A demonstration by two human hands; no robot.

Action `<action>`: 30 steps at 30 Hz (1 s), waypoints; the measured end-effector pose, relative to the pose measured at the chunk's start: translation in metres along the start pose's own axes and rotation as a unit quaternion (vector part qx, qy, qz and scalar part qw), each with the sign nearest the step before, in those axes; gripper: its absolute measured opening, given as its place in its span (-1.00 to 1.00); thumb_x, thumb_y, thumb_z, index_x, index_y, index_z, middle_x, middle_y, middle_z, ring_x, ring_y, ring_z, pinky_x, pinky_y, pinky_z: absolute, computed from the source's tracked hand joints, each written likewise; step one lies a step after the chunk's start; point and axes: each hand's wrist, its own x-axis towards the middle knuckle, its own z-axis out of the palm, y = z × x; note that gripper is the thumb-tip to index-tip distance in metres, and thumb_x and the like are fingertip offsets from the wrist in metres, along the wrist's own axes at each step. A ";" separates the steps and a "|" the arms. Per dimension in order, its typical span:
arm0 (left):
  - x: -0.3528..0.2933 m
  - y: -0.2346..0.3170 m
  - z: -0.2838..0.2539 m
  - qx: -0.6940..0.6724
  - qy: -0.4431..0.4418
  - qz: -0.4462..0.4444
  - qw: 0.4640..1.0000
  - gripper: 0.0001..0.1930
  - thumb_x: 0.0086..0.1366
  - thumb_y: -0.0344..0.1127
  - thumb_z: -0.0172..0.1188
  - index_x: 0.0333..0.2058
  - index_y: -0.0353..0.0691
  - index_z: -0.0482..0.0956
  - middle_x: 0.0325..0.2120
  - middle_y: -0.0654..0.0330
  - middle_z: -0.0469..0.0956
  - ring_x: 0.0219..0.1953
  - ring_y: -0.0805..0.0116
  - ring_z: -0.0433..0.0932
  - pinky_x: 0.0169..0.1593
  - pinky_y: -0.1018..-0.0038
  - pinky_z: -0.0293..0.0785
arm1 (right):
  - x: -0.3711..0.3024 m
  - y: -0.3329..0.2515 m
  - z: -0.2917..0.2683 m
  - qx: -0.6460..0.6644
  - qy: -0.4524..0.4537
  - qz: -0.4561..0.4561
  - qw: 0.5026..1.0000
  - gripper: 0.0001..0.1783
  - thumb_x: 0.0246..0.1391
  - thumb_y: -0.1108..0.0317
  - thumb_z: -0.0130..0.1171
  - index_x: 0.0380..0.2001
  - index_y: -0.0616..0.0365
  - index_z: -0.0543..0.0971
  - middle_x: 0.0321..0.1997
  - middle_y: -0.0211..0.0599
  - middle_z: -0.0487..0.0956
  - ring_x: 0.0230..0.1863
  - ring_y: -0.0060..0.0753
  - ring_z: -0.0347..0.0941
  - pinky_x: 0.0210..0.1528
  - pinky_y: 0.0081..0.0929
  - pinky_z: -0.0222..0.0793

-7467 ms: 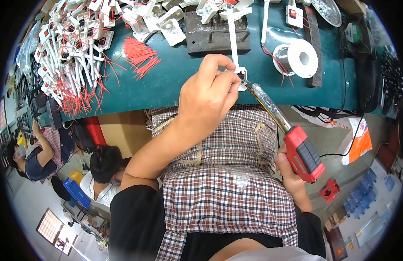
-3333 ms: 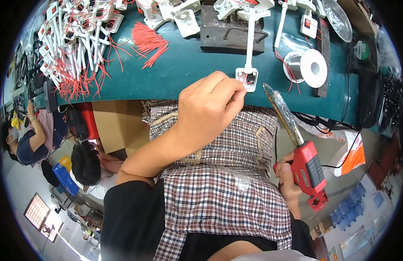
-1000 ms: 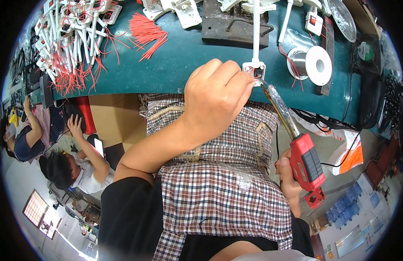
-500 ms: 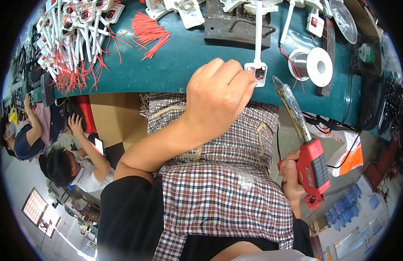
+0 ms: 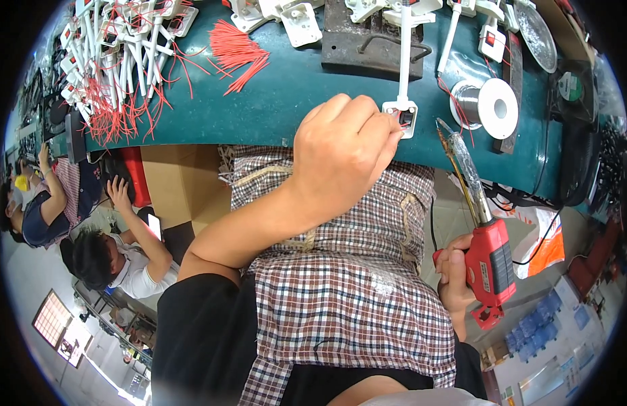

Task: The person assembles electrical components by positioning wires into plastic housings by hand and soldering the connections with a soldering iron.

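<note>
Left hand (image 5: pixel 344 159) sits at centre frame, knuckles up, fingers curled in and pinching the square end of a long white plastic part with a small red-and-dark insert (image 5: pixel 403 115); the part's thin stem runs straight up toward the top edge. That pinched end lies right at the near rim of the teal workbench (image 5: pixel 286 95), just above the checked cloth (image 5: pixel 347 291) over the lap.

Right hand (image 5: pixel 452 271), lower right of the frame, is wrapped tight around the grip of a red pistol-shaped soldering gun (image 5: pixel 488 260). Its long metal barrel slants up and left, and the tip points toward the white part but stands apart from it, just to its right.

Right of the tip, a spool of silver solder wire (image 5: pixel 491 105) rests on the bench. Above the left hand, top centre, there is a dark metal block (image 5: pixel 368 40). Upper left of that, a loose bundle of cut red wires (image 5: pixel 235 54), and further left a heap of white plastic parts with red leads (image 5: pixel 117 61). Far upper right, a black fan (image 5: pixel 571 84). At the left edge of the frame, two people (image 5: pixel 90 230) sit low by a brown cardboard box (image 5: pixel 181 183).
</note>
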 end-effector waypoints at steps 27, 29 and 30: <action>0.040 -0.009 -0.006 -0.364 -0.065 -0.231 0.900 -0.81 0.26 -0.29 0.35 -0.29 -0.28 0.58 -0.52 0.24 0.61 -0.54 0.54 0.54 -0.47 0.54 0.42 | 0.007 0.001 0.008 0.110 0.167 -0.013 0.980 -0.84 0.29 0.38 0.07 -0.18 0.26 0.40 -0.49 -0.35 0.35 -0.71 -0.69 0.05 -0.60 -0.65 0.10; 0.038 -0.011 -0.016 -0.463 0.002 -0.265 0.846 -0.84 0.29 -0.31 0.33 -0.31 -0.26 0.57 -0.47 0.22 0.63 -0.52 0.51 0.56 -0.45 0.54 0.45 | 0.010 0.001 0.010 0.107 0.161 -0.025 0.981 -0.84 0.28 0.38 0.07 -0.20 0.27 0.40 -0.49 -0.34 0.35 -0.73 -0.69 0.04 -0.61 -0.64 0.11; 0.039 -0.011 -0.024 -0.561 0.060 -0.295 0.771 -0.87 0.31 -0.32 0.30 -0.33 -0.24 0.56 -0.42 0.20 0.65 -0.51 0.47 0.59 -0.44 0.54 0.49 | 0.010 0.000 0.011 0.097 0.163 -0.032 0.981 -0.84 0.27 0.39 0.07 -0.22 0.28 0.40 -0.49 -0.33 0.35 -0.74 -0.69 0.03 -0.62 -0.62 0.11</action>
